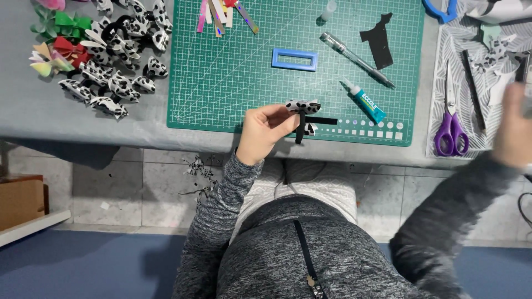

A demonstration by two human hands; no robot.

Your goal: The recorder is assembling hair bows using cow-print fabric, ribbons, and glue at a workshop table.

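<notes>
Cow-print bow (302,106) sits pinched in the fingertips of the left hand (266,128), held just above the lower edge of the green cutting mat (233,72), a little right of the frame's centre. Its loops look already folded, and a narrow black strip (300,128) hangs down from its middle, with another black strip (321,120) lying flat on the mat just beside it; the centre wrap seems not yet closed, so I judge the bow part-made, with gluing of the band left to do. A heap of finished cow-print bows (111,77) at the upper left of the counter (83,119) suggests many are done, with coloured bows (58,52) beside them.

The right hand (514,130) is blurred at the right edge of the frame, over the patterned sheet (460,39); I cannot tell whether it is spread or holding anything.

Around the bow lie a glue tube (364,100) to its right, a pen (357,52) above that, a blue rectangular frame (295,59), and a black cut-out shape (378,39). Purple-handled scissors (451,122) rest well to the right.

Open mat stretches left of the bow, giving free room there; the counter's near edge runs close below the left hand.
</notes>
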